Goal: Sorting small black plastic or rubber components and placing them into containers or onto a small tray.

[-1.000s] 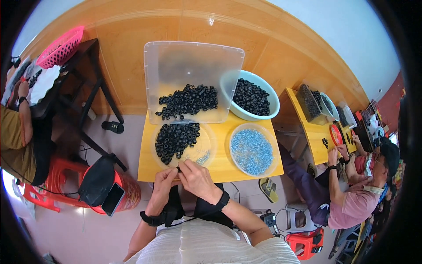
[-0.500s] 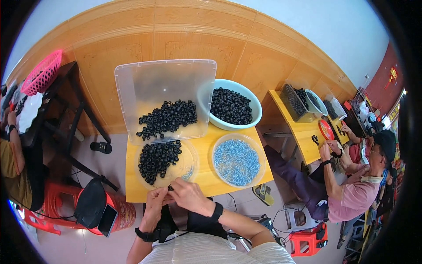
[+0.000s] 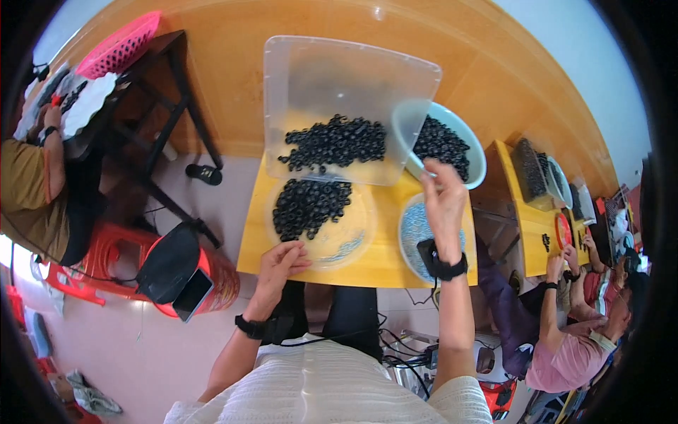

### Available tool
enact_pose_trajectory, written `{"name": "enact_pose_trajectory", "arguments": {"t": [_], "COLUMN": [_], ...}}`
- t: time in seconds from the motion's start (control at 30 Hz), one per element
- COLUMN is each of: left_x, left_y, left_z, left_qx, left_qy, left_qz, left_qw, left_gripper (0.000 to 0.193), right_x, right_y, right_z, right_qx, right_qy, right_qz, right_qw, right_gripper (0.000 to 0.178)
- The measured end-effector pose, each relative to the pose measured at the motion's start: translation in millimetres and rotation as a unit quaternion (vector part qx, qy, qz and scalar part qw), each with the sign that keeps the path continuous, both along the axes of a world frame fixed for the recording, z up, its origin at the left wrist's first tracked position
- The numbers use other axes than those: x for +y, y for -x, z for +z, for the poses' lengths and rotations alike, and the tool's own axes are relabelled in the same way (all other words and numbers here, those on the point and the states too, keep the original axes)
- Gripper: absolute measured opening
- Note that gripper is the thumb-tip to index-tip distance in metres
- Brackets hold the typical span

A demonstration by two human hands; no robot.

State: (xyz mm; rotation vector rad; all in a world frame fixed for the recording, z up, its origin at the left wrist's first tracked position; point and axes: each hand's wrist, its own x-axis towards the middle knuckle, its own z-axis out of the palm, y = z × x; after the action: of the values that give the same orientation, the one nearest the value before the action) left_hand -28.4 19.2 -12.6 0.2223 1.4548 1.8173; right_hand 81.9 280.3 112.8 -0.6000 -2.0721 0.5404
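My left hand (image 3: 281,267) is at the front edge of a clear round tray (image 3: 367,230), thumb and fingers drawn together. Whatever may lie between those fingertips is too small to make out. In the tray lie a heap of small black ring-like pieces (image 3: 308,206) and a few light-blue bits (image 3: 349,247). My right hand (image 3: 446,205) reaches over the near left rim of a pale blue bowl (image 3: 477,166), thumb and forefinger apart, with nothing visible in them. Similar black pieces (image 3: 445,145) fill that bowl.
A clear plastic bin (image 3: 346,78) with more black pieces stands behind the tray. A round tub of light-blue bits (image 3: 417,233) sits partly under my right wrist. To the right, people work at another yellow table (image 3: 533,237); at left, a person (image 3: 35,184) sits by a dark table.
My hands were together over the tray's front edge, with a small black piece at the fingertips. The right has moved away to the bowl. The view has shifted, moving the table rightward and up.
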Motion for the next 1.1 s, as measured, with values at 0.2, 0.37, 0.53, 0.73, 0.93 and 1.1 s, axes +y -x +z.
{"name": "enact_pose_trajectory", "arguments": {"t": [0.2, 0.37, 0.53, 0.73, 0.93, 1.1], "left_x": [0, -3, -5, -2, -2, -3], "left_y": [0, -3, -4, -3, -5, -2], "left_z": [-4, -8, -5, -11, -14, -8], "left_qx": [-0.031, -0.017, -0.015, -0.005, -0.016, -0.031], "left_qy": [-0.021, -0.025, -0.031, -0.038, -0.054, -0.052], "left_qz": [-0.002, 0.003, 0.002, 0.003, 0.006, -0.011], "left_qw": [0.999, 1.000, 0.999, 0.999, 0.998, 0.998], "left_gripper": [0.021, 0.020, 0.020, 0.019, 0.017, 0.018], "right_x": [-75, -92, -104, -131, -135, -128], "right_y": [14, 21, 26, 46, 52, 41], "right_z": [-75, -100, -103, -107, -115, -117], "right_qx": [-0.160, -0.196, -0.198, -0.166, -0.229, -0.108], "right_qy": [0.120, 0.096, 0.089, 0.086, 0.038, 0.243], "right_qz": [0.152, 0.105, 0.113, 0.151, 0.156, 0.204], "right_qw": [0.968, 0.970, 0.970, 0.971, 0.960, 0.942], "right_gripper": [0.014, 0.016, 0.016, 0.019, 0.017, 0.018]}}
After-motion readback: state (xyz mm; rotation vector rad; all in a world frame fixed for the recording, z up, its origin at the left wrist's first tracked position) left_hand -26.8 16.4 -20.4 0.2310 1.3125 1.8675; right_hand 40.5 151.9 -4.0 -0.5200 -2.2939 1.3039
